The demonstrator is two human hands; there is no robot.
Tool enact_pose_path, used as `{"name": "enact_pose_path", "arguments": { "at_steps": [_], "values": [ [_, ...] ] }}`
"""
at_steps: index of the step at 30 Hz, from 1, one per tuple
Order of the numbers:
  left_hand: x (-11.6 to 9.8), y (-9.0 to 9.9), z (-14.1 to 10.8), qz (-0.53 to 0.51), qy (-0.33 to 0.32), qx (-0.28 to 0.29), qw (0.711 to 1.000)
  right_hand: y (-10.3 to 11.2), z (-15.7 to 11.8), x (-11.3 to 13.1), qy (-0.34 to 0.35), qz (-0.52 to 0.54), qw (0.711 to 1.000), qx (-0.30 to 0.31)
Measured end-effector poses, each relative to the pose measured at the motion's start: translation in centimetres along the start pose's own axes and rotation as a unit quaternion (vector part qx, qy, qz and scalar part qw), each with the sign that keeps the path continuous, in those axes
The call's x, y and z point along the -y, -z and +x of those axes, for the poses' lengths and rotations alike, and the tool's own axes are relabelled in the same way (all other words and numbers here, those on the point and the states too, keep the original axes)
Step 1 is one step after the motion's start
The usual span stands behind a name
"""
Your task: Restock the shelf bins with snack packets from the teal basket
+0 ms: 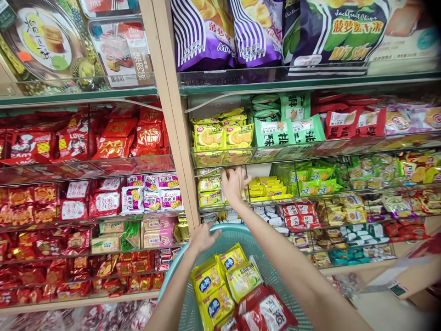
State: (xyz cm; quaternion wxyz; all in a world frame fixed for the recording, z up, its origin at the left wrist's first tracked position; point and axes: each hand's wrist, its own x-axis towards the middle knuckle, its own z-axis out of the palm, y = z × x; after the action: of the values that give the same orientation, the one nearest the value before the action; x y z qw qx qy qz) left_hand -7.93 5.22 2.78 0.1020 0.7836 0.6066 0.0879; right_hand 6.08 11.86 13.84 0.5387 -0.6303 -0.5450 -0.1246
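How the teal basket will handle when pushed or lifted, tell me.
The teal basket looks like thin, perforated plastic, so it is probably light for its size and slightly flexible. With the left hand holding only one side, it may tilt if pushed. The wrapped packets piled loose inside would likely slide then.

At the bottom centre of the frame, a basket (225, 236) holds a lemon cracker packet (244, 280), with snack bags (270, 312) below it, nearest the bottom edge. The left hand (203, 236) is on the basket's upper-left rim. Above the basket, the right hand (236, 186) is in a shelf compartment, right of small lemon packets (209, 191). The shelf upright (175, 119) stands left of these; jackfruit chip bags (337, 34) occupy the upper right.
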Motion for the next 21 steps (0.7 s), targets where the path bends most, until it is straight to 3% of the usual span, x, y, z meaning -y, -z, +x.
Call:
{"name": "enact_pose_path", "arguments": {
  "at_steps": [5,8,11,14,16,21],
  "values": [
    [0.1,0.0,0.0,0.007,-0.011,-0.004,1.000,-0.6,0.4,0.6,-0.027,-0.002,0.999,-0.021],
    [0.1,0.0,0.0,0.008,-0.012,-0.002,1.000,0.1,-0.5,0.0,0.002,0.019,0.998,-0.052],
    [0.1,0.0,0.0,0.010,-0.009,-0.005,1.000,1.3,-2.7,-1.2,0.136,0.048,0.988,-0.056],
    [0.1,-0.1,0.0,0.012,-0.015,-0.013,1.000,2.3,-4.9,-2.0,0.330,0.050,0.942,0.024],
    [0.1,-0.1,0.1,0.012,-0.020,-0.017,1.000,2.5,-5.7,-2.1,0.388,0.040,0.918,0.069],
    [0.2,-0.2,0.0,0.016,-0.021,-0.013,1.000,2.3,-4.9,-1.7,0.319,0.011,0.945,0.076]
  ]
}}
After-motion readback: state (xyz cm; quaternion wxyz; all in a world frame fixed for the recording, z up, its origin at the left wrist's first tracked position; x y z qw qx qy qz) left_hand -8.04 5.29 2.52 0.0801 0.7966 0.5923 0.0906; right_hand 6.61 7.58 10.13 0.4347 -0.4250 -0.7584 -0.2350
